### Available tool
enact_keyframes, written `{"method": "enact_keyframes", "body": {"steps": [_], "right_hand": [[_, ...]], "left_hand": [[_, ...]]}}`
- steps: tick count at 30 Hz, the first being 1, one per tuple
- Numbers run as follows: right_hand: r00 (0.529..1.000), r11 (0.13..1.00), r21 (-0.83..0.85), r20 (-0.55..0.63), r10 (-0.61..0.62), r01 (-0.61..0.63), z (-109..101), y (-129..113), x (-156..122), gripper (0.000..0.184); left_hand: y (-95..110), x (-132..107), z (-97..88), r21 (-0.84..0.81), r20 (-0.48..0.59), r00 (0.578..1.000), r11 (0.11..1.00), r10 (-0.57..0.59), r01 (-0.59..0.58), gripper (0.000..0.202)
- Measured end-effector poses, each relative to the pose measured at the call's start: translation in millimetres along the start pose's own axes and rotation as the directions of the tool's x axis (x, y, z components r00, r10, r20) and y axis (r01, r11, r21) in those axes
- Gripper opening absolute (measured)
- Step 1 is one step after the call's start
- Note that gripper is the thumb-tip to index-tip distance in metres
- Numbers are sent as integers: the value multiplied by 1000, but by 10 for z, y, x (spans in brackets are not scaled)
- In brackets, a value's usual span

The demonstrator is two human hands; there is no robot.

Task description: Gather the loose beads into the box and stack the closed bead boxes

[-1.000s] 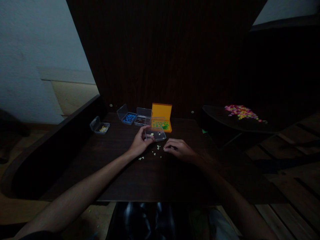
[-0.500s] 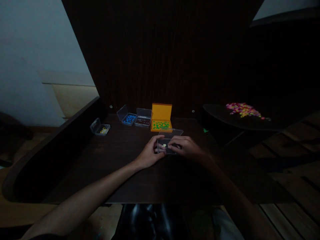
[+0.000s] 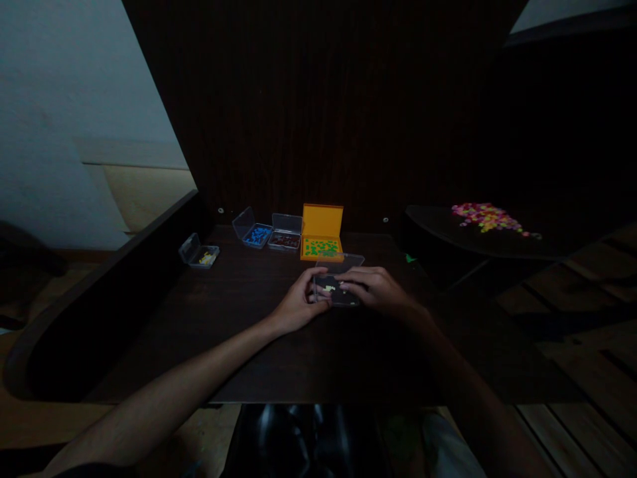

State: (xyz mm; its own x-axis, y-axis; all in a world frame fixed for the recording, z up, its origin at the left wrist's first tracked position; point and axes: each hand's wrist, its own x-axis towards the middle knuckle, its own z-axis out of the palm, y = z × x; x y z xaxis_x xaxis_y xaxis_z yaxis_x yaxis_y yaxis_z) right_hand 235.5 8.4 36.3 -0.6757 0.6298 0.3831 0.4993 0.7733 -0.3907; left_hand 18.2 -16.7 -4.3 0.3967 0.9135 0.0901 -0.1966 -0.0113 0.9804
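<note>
A small clear plastic box (image 3: 337, 292) with pale beads inside sits on the dark wooden table (image 3: 259, 345), its lid hinged open toward the back. My left hand (image 3: 298, 304) grips the box's left side, fingers curled around it. My right hand (image 3: 374, 287) rests over the box's right part, fingers bent and pinched above the beads; whether it holds a bead is too dark to tell.
Behind stand an open orange box of green beads (image 3: 321, 239), a clear box of dark beads (image 3: 284, 237), one of blue beads (image 3: 253, 231), and one of yellow beads (image 3: 199, 253) far left. A heap of mixed coloured beads (image 3: 486, 217) lies on a side surface at right.
A second ago the left hand held the box farther back with loose pale beads on the table. The box has since come nearer, both hands are on it, and the loose beads are gone from view.
</note>
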Motion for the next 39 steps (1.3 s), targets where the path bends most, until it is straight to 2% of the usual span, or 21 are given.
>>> {"method": "enact_keyframes", "body": {"steps": [3,13,27,34,39], "right_hand": [[999,999,-1,-37,34,-35,8,21,0,24],[995,998,43,-91,42,-38,36,-41,42,19],[987,994,8,-119,109,-109,80,7,20,18],[995,1000,23,-103,15,-12,116,19,19,17],[993,999,-13,-118,29,-31,101,-17,16,12]], "left_hand": [[-2,7,-4,14,-12,1000,1000,1,-1,64],[-4,23,-16,-2,-9,1000,1000,18,-18,64],[30,18,-1,0,-22,1000,1000,12,-12,65],[15,11,4,3,-26,1000,1000,13,-13,66],[36,13,7,8,-24,999,1000,23,-23,63]]}}
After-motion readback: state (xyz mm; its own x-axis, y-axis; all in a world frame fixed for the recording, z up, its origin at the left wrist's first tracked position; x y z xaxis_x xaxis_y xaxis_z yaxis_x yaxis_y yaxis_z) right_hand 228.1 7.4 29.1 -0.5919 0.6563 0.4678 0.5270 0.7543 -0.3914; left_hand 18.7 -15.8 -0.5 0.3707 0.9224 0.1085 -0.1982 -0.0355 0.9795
